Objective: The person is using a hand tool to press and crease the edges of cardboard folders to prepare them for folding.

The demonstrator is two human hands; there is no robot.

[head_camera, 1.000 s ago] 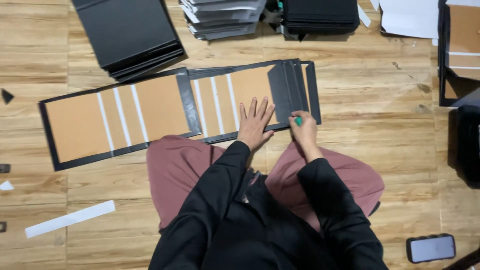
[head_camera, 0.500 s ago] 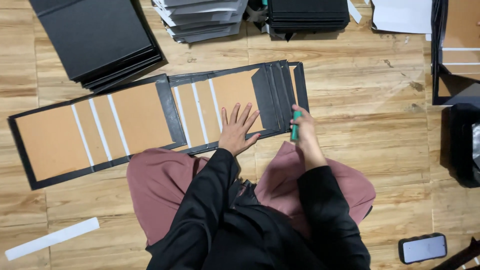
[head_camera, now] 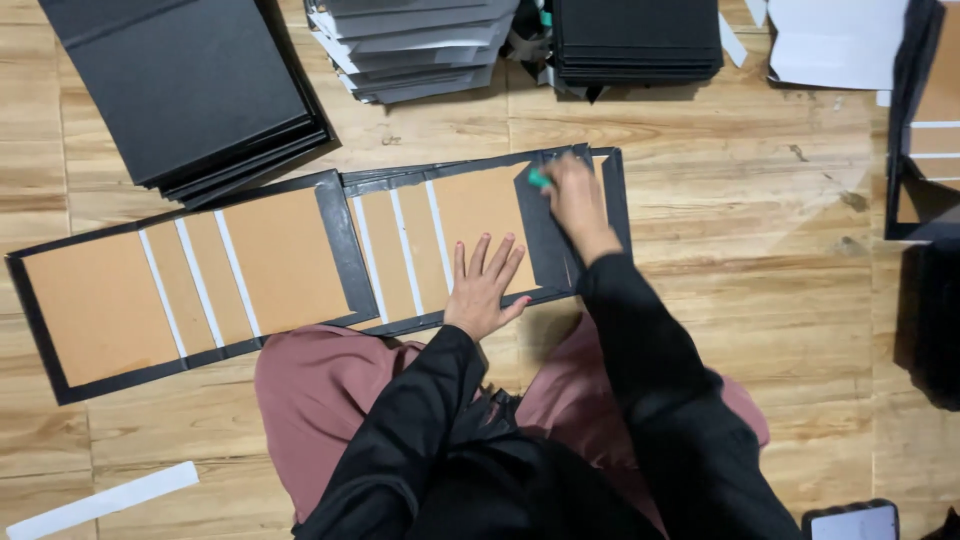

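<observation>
Two flat black-bordered cover boards with brown cardboard panels and white strips lie side by side on the wooden floor. My left hand (head_camera: 483, 285) presses flat, fingers spread, on the near edge of the right board (head_camera: 470, 215). My right hand (head_camera: 577, 200) is stretched to that board's far right end, closed on a small green tool (head_camera: 539, 180) that rests on the black folded flap. The left board (head_camera: 190, 275) lies untouched.
Stacks of black covers (head_camera: 190, 85), grey boards (head_camera: 415, 45) and black sheets (head_camera: 635, 40) sit at the far side. White paper (head_camera: 835, 40) and another brown-panelled board (head_camera: 925, 130) lie far right. A white strip (head_camera: 100, 500) and a phone (head_camera: 850, 520) lie near me.
My right hand has slid the green tool away from me along the black flap, from its near end to its far end. My left hand stays pressed on the board.
</observation>
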